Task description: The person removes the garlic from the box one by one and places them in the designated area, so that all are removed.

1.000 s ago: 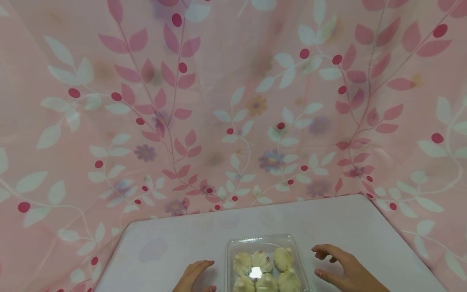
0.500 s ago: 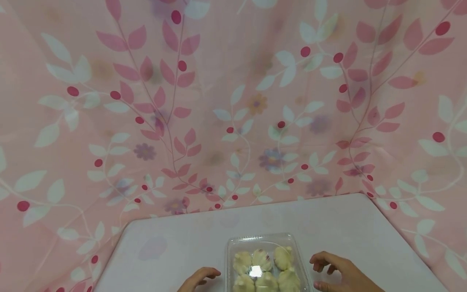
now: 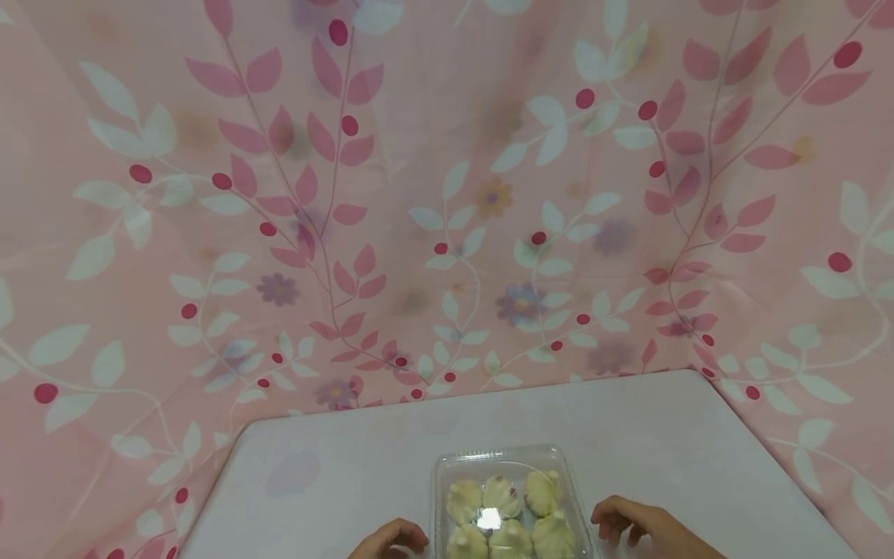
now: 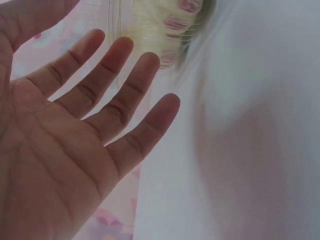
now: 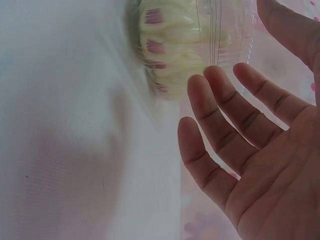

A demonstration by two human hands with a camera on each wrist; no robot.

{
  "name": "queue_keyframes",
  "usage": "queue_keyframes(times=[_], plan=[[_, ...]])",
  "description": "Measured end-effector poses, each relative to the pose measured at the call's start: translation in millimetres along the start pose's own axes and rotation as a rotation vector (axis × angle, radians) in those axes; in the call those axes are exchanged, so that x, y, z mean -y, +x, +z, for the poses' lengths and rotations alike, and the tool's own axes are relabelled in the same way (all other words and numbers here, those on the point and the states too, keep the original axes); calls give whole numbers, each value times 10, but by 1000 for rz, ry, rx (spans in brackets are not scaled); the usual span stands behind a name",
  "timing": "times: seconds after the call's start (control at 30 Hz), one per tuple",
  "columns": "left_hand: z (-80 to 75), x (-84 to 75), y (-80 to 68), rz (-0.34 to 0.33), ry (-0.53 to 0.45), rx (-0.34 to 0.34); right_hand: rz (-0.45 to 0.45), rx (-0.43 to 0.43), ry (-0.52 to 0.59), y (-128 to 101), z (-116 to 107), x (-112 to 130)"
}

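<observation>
Desk (image 3: 363, 458): bare surface to the far side and to both far corners, open for passage. Obstacle: clear plastic box (image 3: 506, 466) of pale buns at near centre. Left hand (image 3: 391, 539) just left of the box, right hand (image 3: 639, 528) just right, narrowing both near flanks. Pink leaf-print curtain (image 3: 447, 194) closes the far edge.

We see soft, even light across the head view, with one white glare spot on the clear plastic box (image 3: 504, 497). Both wrist views are blurred, and the buns (image 5: 172, 47) are smeared out of focus.
</observation>
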State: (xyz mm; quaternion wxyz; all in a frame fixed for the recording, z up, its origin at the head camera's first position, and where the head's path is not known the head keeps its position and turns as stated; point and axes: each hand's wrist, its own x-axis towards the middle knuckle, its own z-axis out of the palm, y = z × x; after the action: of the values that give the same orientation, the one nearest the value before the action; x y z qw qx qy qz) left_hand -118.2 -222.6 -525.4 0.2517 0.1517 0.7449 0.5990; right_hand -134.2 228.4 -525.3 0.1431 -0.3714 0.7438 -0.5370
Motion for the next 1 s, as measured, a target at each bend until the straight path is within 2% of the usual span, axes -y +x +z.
queue_keyframes(times=[0.2,0.5,0.7,1.0], plan=[[29,64,39,83,-26,43,-5,32,4,9,41,5],[106,63,36,10,-142,-5,-2,51,45,12,106,-25],[127,81,30,18,-180,13,-7,41,16,12,154,-40],[165,114,39,42,-161,-28,3,31,16,20,166,-35]])
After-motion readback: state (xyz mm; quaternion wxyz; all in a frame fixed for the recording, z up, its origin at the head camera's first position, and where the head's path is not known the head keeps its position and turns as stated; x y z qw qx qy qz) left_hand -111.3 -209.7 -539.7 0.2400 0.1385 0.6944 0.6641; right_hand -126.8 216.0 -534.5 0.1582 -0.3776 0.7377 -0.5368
